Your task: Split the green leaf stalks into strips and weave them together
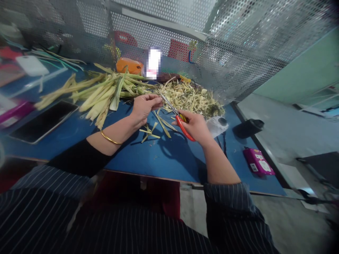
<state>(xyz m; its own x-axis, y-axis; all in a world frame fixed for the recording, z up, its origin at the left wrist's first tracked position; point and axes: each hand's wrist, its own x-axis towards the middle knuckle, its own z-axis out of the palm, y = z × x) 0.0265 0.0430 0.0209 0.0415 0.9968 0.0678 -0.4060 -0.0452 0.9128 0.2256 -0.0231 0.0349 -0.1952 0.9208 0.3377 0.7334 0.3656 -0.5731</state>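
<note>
My right hand [194,125] grips a pair of scissors [182,127] with red and yellow handles. Their metal blades point up and left, the tips close to the fingers of my left hand [145,106]. That hand is closed in a pinch; what it holds is too small to make out. Below my hands, a small cross-shaped piece of folded leaf strips [149,132] lies on the blue table, beside a few loose strips [164,123]. Behind my left hand is a bundle of long pale-green leaves [97,95] resembling corn husks. Beyond the scissors spreads a heap of cut scraps [193,97].
A dark tablet-like device [45,121] lies on the left of the blue table [159,158]. To the right are a white plastic roll [217,126], a black cylinder [248,128] and a purple pack [258,161]. A perforated metal screen [169,28] stands along the back.
</note>
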